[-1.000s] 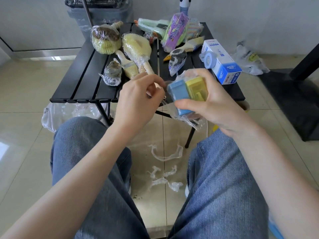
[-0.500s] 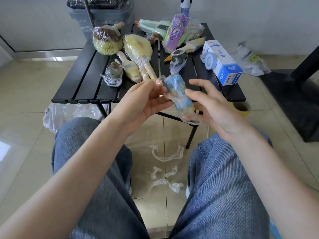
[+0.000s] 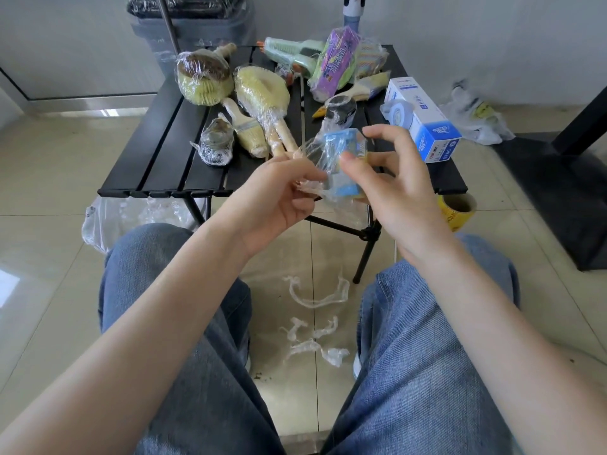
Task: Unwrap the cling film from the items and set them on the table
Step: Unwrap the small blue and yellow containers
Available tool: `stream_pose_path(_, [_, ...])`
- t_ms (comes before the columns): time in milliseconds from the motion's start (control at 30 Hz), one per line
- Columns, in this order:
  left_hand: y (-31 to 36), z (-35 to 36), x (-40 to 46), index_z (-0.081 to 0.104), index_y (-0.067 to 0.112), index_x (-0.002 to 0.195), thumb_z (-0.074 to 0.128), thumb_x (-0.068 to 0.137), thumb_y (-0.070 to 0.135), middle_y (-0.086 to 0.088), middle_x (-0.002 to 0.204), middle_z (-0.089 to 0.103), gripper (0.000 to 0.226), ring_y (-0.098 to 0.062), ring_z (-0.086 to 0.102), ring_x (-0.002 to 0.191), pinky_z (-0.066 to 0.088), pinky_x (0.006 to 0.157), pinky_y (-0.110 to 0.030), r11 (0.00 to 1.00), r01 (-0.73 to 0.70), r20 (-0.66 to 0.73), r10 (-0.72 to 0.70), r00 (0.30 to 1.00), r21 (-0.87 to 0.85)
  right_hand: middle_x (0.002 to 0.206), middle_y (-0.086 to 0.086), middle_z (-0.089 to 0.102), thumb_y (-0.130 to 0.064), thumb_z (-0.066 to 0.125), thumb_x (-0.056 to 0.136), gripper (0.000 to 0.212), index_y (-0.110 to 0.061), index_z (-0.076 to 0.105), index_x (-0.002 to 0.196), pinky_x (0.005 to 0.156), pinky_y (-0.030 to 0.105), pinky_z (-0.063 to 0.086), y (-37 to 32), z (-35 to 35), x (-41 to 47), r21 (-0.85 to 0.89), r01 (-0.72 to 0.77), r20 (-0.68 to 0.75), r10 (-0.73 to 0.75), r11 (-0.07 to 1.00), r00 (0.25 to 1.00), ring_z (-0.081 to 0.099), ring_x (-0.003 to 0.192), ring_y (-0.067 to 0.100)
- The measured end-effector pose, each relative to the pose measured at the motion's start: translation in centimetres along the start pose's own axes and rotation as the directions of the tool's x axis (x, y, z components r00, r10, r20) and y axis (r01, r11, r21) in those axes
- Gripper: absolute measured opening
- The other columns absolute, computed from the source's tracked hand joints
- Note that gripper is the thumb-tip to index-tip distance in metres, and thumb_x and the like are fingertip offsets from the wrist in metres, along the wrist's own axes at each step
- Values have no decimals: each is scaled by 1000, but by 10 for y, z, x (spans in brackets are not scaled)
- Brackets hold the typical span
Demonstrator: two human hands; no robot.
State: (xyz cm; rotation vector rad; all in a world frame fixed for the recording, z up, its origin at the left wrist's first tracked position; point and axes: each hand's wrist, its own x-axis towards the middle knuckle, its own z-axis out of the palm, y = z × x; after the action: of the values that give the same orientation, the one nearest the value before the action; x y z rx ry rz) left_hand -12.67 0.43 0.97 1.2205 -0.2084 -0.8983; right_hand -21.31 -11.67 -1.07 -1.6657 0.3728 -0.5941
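1. The blue block [image 3: 341, 159], wrapped in cling film [image 3: 315, 152], is held in the air between the knees and the near edge of the black counter [image 3: 157, 152], probably so both hands can turn it freely while the film comes off.
2. The left hand [image 3: 279, 195] has its fingertips pinched together on a loose, crumpled edge of the film at the block's left side; that looks like the pulling grip.
3. The right hand [image 3: 394, 185] steadies the block from the right: the thumb presses its front and the curled fingers reach round behind, so it is clamped on the block rather than on the wrap.
4. The film is puffed out and partly lifted off the top, so I judge the peel is under way but not done; the block is not yet on the counter.
5. Still wrapped on the counter are a round brush [image 3: 203, 77], a long-handled sponge brush [image 3: 262, 93], a paintbrush [image 3: 246, 129], a small jar-like bundle [image 3: 215, 142] and a purple packet [image 3: 335, 60].
6. A white-and-blue box [image 3: 423, 119] lies at the right edge.
7. Twisted film scraps [image 3: 315, 297] lie on the floor between the feet, apparently dropped there as waste.
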Motion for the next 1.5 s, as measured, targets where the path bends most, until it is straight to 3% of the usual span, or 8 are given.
stream_pose_path(200, [1,-13,1,41,14,82,57,78,8,0,79,39,18,-9,38,59,22,38,-14,986,107,68,-98,993,-131,96,2,70,-25,65,91,27,-22,53,115,83,44,56,2,0,1,98,-29,-25,31,995,999,69,88,17])
stream_pose_path(333, [0,-13,5,45,13,83,50,94,10,2,70,43,13,-5,40,56,22,35,-10,986,129,-11,-131,991,-106,84,-11,73,-21,61,93,23,-21,53,114,82,38,55,3,0,1,154,-59,4,59,986,998,68,91,16])
stream_pose_path(533, [0,-9,8,41,17,78,65,81,1,0,79,49,29,-5,40,60,29,39,-9,996,72,30,-73,997,46,82,-17,71,-19,51,99,15,-24,52,113,78,32,56,4,-1,0,183,-34,32,28,983,999,66,85,4])
stream_pose_path(733, [-9,5,3,46,11,98,62,85,-2,1,76,49,24,-2,43,53,37,45,-12,988,36,122,-55,991,151,124,-6,57,-52,44,84,37,-39,47,118,100,39,44,7,10,1,68,-132,211,115,989,971,55,116,10])
stream_pose_path(1000, [-8,9,1,43,15,93,69,84,6,9,62,44,29,-1,36,48,33,46,-14,966,25,54,-40,998,256,97,-8,58,-35,50,98,6,-32,52,103,79,19,49,5,10,0,105,-54,42,49,993,998,57,85,-1])
stream_pose_path(1133, [-9,14,3,37,17,77,67,84,1,5,60,35,35,-3,31,41,29,40,-14,984,56,-81,-43,996,167,104,-4,61,-37,49,98,11,-29,52,106,92,36,51,7,12,4,153,-91,-47,99,984,994,61,99,14])
stream_pose_path(1300, [-11,10,5,40,14,81,54,88,-8,1,65,30,26,-4,28,44,20,32,-11,979,169,-105,-182,978,-116,98,-3,59,-40,50,97,11,-29,51,101,87,40,51,6,11,6,142,-68,-124,86,988,989,60,92,13])
stream_pose_path(1500, [-14,-12,0,53,19,84,69,85,21,11,53,30,16,-3,24,41,21,33,-11,975,134,-93,-119,989,179,104,8,63,-48,54,85,27,-28,58,102,88,52,52,1,-4,11,242,-239,-29,253,941,967,64,98,26])
